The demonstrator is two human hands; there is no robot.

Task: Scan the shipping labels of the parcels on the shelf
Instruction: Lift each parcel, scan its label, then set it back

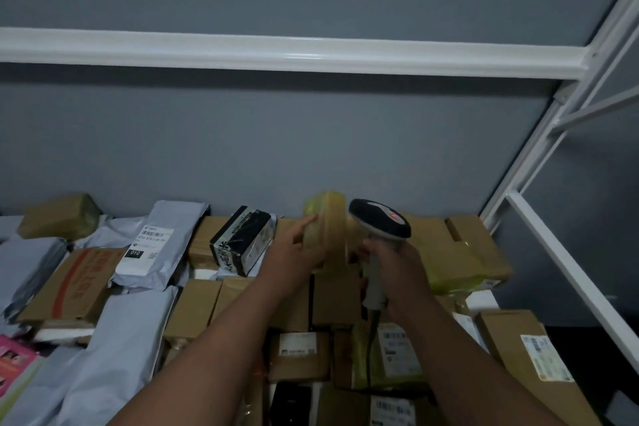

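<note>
Grey wall [311, 148] backs the parcel-heaped shelf [560, 266]; left hand [297, 245] clasps a taped parcel [326, 231], right hand [397, 263] a scanner [380, 221].

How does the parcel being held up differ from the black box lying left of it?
The yellow-taped parcel is lifted off the pile in the left hand, blurred, no label visible. The black box rests tilted on the pile, untouched, with white printing. The right hand holds the scanner beside the parcel.

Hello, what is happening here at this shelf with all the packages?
A person is checking parcels on a crowded shelf. The left hand holds up a small parcel wrapped in yellowish tape, and the right hand grips a handheld barcode scanner beside it. No label shows on that parcel.
</note>
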